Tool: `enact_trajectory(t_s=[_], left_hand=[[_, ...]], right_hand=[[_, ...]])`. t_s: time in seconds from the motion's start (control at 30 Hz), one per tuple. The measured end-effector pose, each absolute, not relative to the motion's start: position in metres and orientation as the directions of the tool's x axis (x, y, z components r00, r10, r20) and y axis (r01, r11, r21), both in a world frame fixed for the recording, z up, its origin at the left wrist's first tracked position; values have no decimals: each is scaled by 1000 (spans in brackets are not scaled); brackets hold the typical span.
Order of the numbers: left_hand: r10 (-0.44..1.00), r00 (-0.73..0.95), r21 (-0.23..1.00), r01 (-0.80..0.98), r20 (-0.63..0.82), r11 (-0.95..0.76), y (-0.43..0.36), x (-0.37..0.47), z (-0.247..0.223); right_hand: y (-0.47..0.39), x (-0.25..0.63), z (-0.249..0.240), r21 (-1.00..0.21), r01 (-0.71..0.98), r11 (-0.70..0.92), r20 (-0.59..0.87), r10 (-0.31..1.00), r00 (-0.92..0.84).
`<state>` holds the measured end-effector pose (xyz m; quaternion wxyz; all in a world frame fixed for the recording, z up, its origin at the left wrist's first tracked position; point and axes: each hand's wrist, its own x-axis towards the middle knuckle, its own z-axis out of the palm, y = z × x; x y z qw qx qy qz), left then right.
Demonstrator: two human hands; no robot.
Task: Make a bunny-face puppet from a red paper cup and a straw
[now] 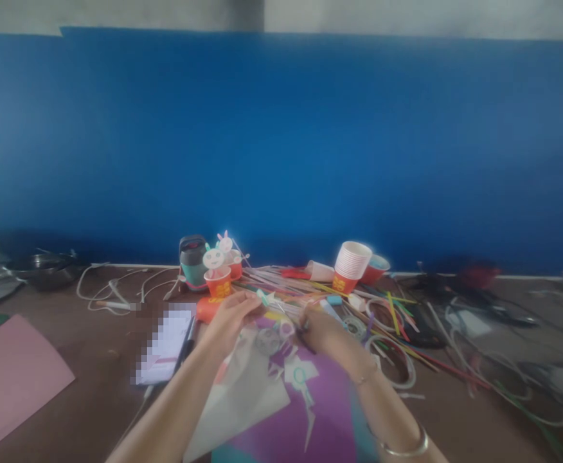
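Note:
My left hand (233, 316) pinches a small white paper piece (267, 298) with teal marks on it. In my right hand (322, 329) is a pair of scissors (286, 313), its blades pointing at that paper; whether they touch it is too blurred to tell. Below my hands lie paper scraps, among them a white scrap with a teal ring drawn on it (301, 374). They rest on a purple sheet (327, 411) and a white sheet (243, 411). A round drawn face (268, 341) shows between my hands.
Red paper cups with rabbit figures (218, 283) stand behind my left hand, beside a teal bottle (193, 262). Stacked paper cups (351, 267) and many coloured pipe cleaners (407, 350) lie at right. A phone (166, 344) and pink paper (18, 386) are at left.

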<state>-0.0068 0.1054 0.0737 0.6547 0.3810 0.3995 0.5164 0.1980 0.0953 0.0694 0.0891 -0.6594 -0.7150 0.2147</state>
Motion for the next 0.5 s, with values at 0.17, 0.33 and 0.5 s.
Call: enact_trajectory(t_s=[0.17,0.33,0.5], left_hand=[[982,131,921,-349,-134,173,104,-3,71],[982,130,926,-333,-140,176,101,4,74],[982,119,925,-337,-144,176,99,7,76]], right_hand=[[89,185,63,-87,996,17,-356,933,-47],[89,182,59,-67,996,59,-400,913,-81],[86,185,63,-59,997,47,-356,932,-65]])
